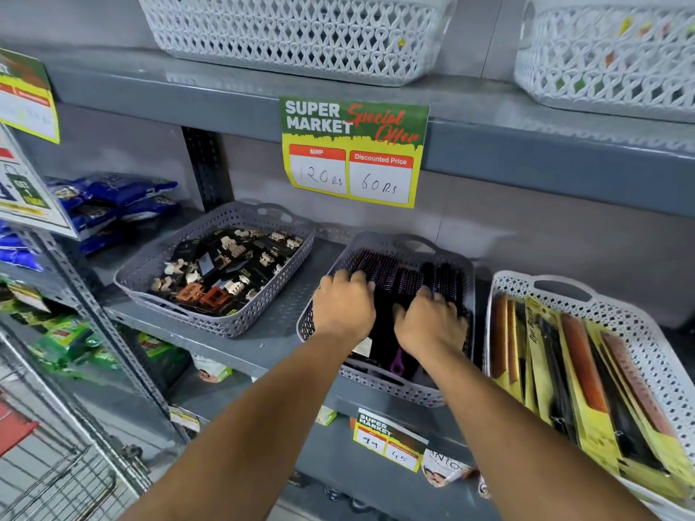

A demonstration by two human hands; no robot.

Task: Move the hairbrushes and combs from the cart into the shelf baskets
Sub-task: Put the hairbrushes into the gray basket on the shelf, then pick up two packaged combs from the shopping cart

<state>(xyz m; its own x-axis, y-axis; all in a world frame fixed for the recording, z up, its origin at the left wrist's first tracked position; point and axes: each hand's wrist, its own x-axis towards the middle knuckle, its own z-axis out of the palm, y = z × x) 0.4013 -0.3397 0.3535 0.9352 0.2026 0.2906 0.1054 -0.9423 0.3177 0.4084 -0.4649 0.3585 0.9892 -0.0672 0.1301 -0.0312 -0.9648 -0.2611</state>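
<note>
Hairbrushes (398,283) with purple-tipped bristles lie packed in the grey basket (380,385) that we take as our landmark, their bristled heads toward its far wall and their handles toward its near rim, where one purple handle loop (396,364) shows. Their long axes run front to back along the basket.

Our left hand (344,306) rests palm-down over the brushes on the basket's left half, and our right hand (428,325) does the same on its right half. The fingers of both curl loosely onto the bristles. We cannot tell whether either grip is closed on a brush or only pressing the row flat, since the palms hide what is beneath them.

To the right of the basket stands a white basket (526,282) of packaged combs (564,377) stood on edge. To its left sits another grey basket of hair claw clips (222,268). The wire cart (64,479) is well away at the lower left of it, nearer our left arm.

We judge the brushes are being settled into place. Any return reach to the cart would suit the left hand, drawing back along the handles' line.
</note>
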